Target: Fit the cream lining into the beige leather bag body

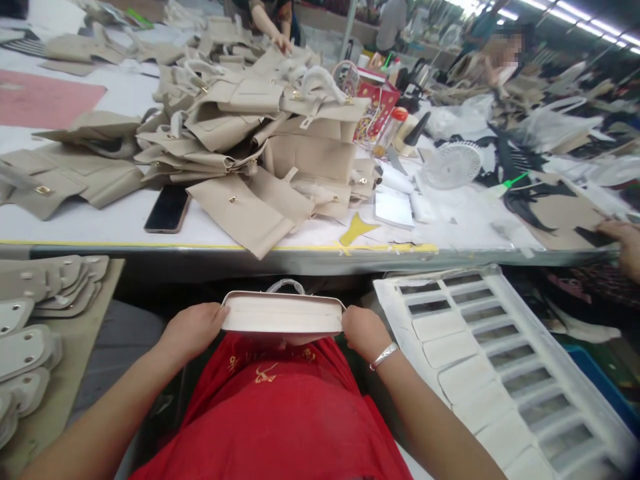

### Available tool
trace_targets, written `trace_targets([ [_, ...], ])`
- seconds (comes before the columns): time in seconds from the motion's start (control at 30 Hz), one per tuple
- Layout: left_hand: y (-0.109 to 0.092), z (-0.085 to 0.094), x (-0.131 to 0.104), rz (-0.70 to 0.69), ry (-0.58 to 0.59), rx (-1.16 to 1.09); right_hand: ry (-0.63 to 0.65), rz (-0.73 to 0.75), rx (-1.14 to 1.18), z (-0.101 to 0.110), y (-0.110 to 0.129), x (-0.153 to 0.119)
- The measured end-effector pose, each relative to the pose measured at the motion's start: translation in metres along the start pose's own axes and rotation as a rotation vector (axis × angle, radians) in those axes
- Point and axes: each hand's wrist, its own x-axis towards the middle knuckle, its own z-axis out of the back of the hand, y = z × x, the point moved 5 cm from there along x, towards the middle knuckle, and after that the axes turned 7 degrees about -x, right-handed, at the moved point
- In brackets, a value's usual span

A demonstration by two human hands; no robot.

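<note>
Nearest on my feed is the red apron (pixel 280 413), below the pale bag body (pixel 283 317), which I take as my reference. The bag body is held up in front of the apron, between it and the table (pixel 200 230). Its long axis runs left to right, across the line between the hands. The left hand (pixel 195 328) pinches its left end, and the right hand (pixel 364 331) is curled on its right end; I can't see all the fingertips on either. Both touch it, so neither hand is nearer. A clear loop handle (pixel 286 283) arches from its far side.

Left of the bag body I have a board (pixel 93 333) with pale pieces; right of it, a white slatted rack (pixel 534 333) slants away.

Beyond the bag body comes the table. To its far left lies a dark phone (pixel 167 209), to its far right a yellow piece (pixel 357 230). Farther back behind it I see a heap of beige bag parts (pixel 310 157), with a red printed bag (pixel 377 100) to the heap's right. A co-worker's hand (pixel 283 43) reaches in at the heap's far side.
</note>
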Motion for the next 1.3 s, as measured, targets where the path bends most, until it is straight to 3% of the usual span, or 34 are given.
trace_targets([
  [0.23, 0.012, -0.003, 0.008, -0.082, 0.013, -0.271, -0.083, -0.079, 0.458, -0.024, -0.007, -0.007],
  [0.33, 0.014, -0.004, 0.011, -0.095, 0.005, -0.273, -0.120, -0.103, 0.587, -0.024, -0.010, -0.008],
  [0.47, 0.011, 0.000, 0.012, -0.104, -0.035, -0.130, -0.165, -0.077, 0.411, -0.009, -0.008, -0.009],
  [0.57, 0.010, 0.003, 0.010, -0.118, -0.057, -0.166, -0.145, 0.020, 0.171, 0.003, 0.002, -0.008],
  [0.7, 0.027, -0.004, 0.010, -0.033, 0.027, -0.698, -0.090, 0.146, -0.229, 0.007, 0.014, -0.006],
  [0.8, 0.040, -0.008, 0.006, 0.057, 0.008, -0.966, -0.097, 0.175, -0.321, 0.005, 0.016, -0.006],
  [0.87, 0.038, -0.006, 0.002, 0.044, -0.031, -0.857, -0.137, 0.175, -0.293, 0.005, 0.015, -0.007],
  [1.07, 0.004, 0.011, -0.007, -0.002, -0.197, -0.077, -0.173, 0.170, -0.195, 0.004, 0.011, -0.008],
  [1.3, -0.011, 0.010, -0.005, 0.051, -0.197, 0.090, -0.120, 0.209, -0.270, 0.006, 0.012, -0.009],
])
